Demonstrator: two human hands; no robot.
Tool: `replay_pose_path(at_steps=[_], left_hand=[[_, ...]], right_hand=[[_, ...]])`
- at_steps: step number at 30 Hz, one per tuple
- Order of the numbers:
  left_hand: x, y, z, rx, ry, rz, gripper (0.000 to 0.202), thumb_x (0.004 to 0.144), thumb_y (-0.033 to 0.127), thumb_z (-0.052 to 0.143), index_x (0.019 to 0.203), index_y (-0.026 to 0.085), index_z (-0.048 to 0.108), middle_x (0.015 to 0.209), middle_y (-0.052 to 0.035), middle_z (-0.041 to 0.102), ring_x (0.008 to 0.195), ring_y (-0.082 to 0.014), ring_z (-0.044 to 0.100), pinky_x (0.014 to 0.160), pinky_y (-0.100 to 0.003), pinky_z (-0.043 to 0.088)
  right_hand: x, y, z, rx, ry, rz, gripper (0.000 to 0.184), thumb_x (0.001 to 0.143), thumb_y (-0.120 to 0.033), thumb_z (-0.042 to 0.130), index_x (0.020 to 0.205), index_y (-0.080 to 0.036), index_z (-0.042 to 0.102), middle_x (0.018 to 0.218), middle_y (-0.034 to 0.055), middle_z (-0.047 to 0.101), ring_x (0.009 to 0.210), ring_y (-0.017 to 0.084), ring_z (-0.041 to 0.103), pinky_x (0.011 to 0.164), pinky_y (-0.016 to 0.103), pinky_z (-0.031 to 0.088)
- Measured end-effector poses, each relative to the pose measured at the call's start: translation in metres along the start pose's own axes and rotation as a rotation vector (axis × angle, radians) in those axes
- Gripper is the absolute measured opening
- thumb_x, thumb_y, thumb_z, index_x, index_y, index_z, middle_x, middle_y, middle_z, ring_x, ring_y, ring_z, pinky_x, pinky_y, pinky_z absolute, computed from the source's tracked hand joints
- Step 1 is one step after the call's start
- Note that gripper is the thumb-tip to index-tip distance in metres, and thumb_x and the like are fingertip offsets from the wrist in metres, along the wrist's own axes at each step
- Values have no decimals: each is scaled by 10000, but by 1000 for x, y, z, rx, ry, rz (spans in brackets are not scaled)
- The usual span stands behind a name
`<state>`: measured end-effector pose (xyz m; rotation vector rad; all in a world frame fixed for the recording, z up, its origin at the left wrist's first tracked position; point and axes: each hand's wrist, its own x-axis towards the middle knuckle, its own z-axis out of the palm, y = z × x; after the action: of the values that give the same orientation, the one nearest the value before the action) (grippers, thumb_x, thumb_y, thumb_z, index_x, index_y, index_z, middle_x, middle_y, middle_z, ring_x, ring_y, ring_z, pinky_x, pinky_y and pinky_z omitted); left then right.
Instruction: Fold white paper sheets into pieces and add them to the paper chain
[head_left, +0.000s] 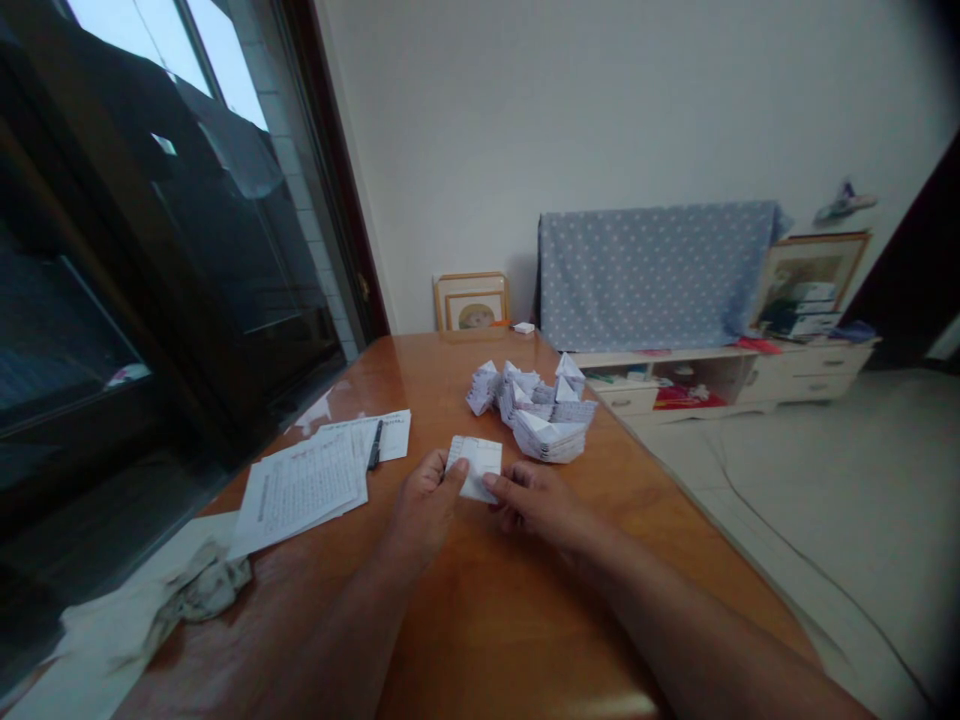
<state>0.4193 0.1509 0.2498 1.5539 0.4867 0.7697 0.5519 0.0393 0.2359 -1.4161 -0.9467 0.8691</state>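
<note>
Between my two hands is a small folded square of white paper (475, 462) with faint print along its top, raised above the wooden table. My left hand (429, 498) pinches its left side, thumb on top and fingers curled beneath. At the lower right corner my right hand (536, 498) grips it with the thumb over the face; the fingers underneath are partly hidden. Just beyond the hands stand several folded paper boats (551, 435), nested and clustered together, made of printed paper.
On the wooden table (600, 640), a stack of printed sheets (300, 490) lies left, with a black pen (376, 445) on it. A crumpled cloth (206, 585) is at the near left. A small white object (523, 327) sits at the far edge. Beyond stands a low white cabinet (795, 385).
</note>
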Motion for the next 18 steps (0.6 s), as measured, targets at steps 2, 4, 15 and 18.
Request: replay_pose_path(at_steps=[2, 4, 15, 18], left_hand=[[0, -1, 2, -40, -12, 0, 302, 831, 444, 662, 921, 158, 618, 804, -17, 683, 692, -146, 593, 664, -250, 447], [0, -2, 4, -85, -12, -1, 293, 824, 409, 678, 956, 160, 600, 839, -21, 687, 708, -143, 600, 674, -250, 455], [5, -10, 0, 194, 341, 177, 318, 780, 323, 724, 1034, 190, 585, 1012, -42, 627, 951, -174, 591, 810, -274, 447], [1, -11, 4, 238, 216, 132, 268, 821, 401, 690, 908, 186, 556, 814, 3, 593, 767, -142, 573, 713, -258, 444]], right_hand=[[-1, 1, 3, 50, -37, 39, 358, 819, -533, 649, 846, -181, 597, 730, 15, 663, 504, 106, 557, 434, 222, 307], [-2, 0, 5, 86, -27, 41, 328, 807, -501, 664, 848, -184, 592, 707, -3, 652, 487, 96, 546, 426, 216, 298], [6, 15, 2, -213, 200, -218, 163, 887, -361, 535, 858, -202, 557, 671, -23, 563, 531, 124, 512, 483, 241, 370], [3, 16, -1, -511, 337, -361, 151, 903, -304, 516, 795, -204, 551, 688, -6, 563, 626, 147, 531, 569, 263, 383]])
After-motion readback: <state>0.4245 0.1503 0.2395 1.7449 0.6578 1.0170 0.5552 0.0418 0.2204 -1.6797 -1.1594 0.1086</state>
